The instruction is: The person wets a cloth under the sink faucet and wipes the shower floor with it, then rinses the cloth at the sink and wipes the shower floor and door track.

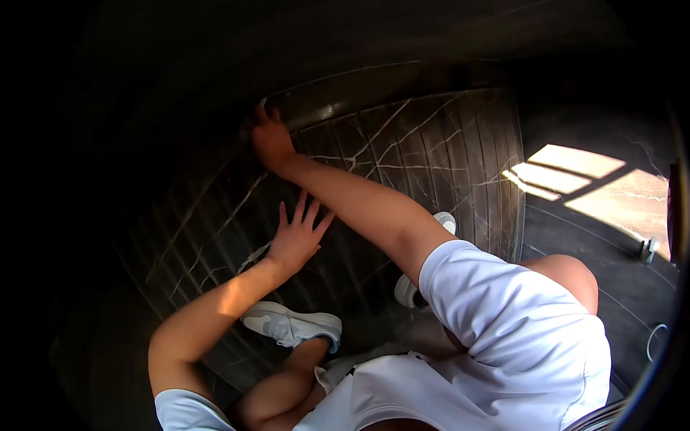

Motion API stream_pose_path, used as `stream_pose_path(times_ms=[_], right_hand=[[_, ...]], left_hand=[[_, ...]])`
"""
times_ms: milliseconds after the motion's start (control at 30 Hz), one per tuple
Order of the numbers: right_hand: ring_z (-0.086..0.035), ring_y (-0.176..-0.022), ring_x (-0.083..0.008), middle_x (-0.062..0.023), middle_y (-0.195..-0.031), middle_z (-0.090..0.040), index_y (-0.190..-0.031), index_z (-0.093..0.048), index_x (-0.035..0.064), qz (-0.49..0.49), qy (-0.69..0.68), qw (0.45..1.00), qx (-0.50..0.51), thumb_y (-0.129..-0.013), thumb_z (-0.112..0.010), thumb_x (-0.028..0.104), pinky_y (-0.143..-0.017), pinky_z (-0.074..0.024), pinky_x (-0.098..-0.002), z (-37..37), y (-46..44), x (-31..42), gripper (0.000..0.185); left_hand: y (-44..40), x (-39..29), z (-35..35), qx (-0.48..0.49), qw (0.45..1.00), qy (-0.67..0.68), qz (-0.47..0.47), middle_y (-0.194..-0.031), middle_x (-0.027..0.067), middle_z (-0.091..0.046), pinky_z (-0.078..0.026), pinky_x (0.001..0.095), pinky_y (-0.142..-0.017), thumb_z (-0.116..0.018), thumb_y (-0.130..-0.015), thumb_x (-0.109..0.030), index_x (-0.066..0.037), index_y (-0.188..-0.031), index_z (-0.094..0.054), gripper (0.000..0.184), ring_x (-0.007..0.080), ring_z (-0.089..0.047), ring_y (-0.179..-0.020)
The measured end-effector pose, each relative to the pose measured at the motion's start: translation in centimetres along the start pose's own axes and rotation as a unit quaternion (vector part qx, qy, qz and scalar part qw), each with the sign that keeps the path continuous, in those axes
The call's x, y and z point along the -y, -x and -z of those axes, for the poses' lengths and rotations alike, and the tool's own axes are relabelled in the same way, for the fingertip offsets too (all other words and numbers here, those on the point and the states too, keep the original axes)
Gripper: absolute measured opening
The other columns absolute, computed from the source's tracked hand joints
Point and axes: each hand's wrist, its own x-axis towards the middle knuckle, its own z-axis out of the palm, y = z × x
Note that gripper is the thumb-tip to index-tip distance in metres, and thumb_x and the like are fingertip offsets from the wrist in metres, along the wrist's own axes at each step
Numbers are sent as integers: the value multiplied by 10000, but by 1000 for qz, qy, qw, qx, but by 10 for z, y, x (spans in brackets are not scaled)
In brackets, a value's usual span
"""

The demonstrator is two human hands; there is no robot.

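My left hand is spread out over a dark grooved marble surface with white veins, its fingers apart and nothing in them. Whether the palm presses on the surface I cannot tell. Farther out, my right hand reaches across to the far edge of the marble, close to a dark, shiny ledge. Its fingers are smeared and partly lost in shadow. A faint pale patch shows beside them, too blurred to name.
Close below my hands are my light shoes, one grey and white shoe at the left. Sunlit patches fall on the dark floor at the right, with a small metal fitting and a thin pale loop nearby. Deep shadow covers the left side.
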Motion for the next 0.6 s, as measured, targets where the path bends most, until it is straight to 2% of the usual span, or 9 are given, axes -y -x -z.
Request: stream_pose_path(times_ms=[67, 200, 233, 300, 367, 433, 500, 533, 600], right_hand=[[-549, -1196, -455, -221, -1420, -520, -1157, -722, 104, 66, 8, 998, -11, -795, -672, 71, -1040, -509, -528, 16, -1, -26, 367], [-606, -1162, -353, -166, -1115, -733, -1111, -762, 105, -32, 173, 979, -106, -909, -608, 164, -1016, -462, -540, 114, 26, -183, 261], [-610, -1169, -341, -157, -1078, -742, -1093, -770, 111, -64, 202, 962, -172, -943, -601, 182, -975, -472, -528, 131, 34, -238, 236], [-626, -1149, -325, -164, -1047, -737, -1091, -767, 103, -231, 166, 950, -128, -946, -600, 194, -941, -487, -496, 151, 38, -315, 239], [-631, -1141, -324, -169, -1037, -734, -1091, -766, 99, -293, 198, 930, -103, -933, -598, 181, -936, -491, -487, 162, 33, -316, 245], [-646, -1108, -337, -189, -1034, -728, -1096, -763, 85, -146, 261, 939, -170, -895, -590, 148, -936, -491, -505, 133, 28, -295, 272], [-615, -1173, -374, -234, -1219, -687, -1077, -780, 94, -115, 206, 969, -67, -851, -590, 117, -1031, -469, -514, 108, 22, -198, 296], [-589, -1225, -418, -272, -1340, -626, -1061, -793, 93, -56, 151, 978, -129, -813, -623, 114, -1081, -469, -537, 51, 18, -181, 302], [-577, -1183, -474, -300, -1399, -552, -1043, -762, 42, -16, 15, 995, -98, -782, -637, 111, -1021, -529, -506, 22, 19, -74, 298]], left_hand=[[1, -5, 2, -5, 999, 24, -23, -1688, 226, -182, -367, 695, -1139, -761, -897, -337, -194, -1609, -358, 831, 486, -169, -1553], [21, -3, 14, 16, 998, 47, -24, -1700, 226, -153, -330, 695, -1164, -747, -913, -311, -186, -1612, -354, 812, 487, -141, -1565], [28, 0, 19, 36, 998, 56, -16, -1704, 225, -140, -314, 696, -1173, -743, -917, -299, -185, -1614, -350, 809, 488, -129, -1569], [43, 10, 21, 58, 996, 66, -7, -1708, 224, -126, -298, 696, -1181, -738, -921, -287, -184, -1617, -346, 805, 489, -116, -1573], [53, 18, 18, 71, 996, 59, 18, -1714, 223, -103, -281, 695, -1191, -747, -913, -273, -182, -1620, -338, 821, 485, -109, -1575], [53, 19, 10, 70, 996, 50, 24, -1716, 221, -95, -276, 689, -1198, -757, -904, -267, -181, -1619, -339, 832, 477, -100, -1579], [46, 18, 9, 92, 994, 51, 38, -1716, 224, -88, -280, 681, -1200, -767, -895, -269, -176, -1616, -344, 841, 477, -101, -1579], [41, 16, 7, 77, 996, 45, 23, -1713, 230, -98, -290, 676, -1197, -777, -884, -273, -171, -1610, -352, 847, 485, -111, -1574], [34, 8, 4, 64, 997, 45, 11, -1711, 234, -103, -295, 674, -1195, -782, -878, -275, -172, -1610, -352, 855, 487, -119, -1571]])
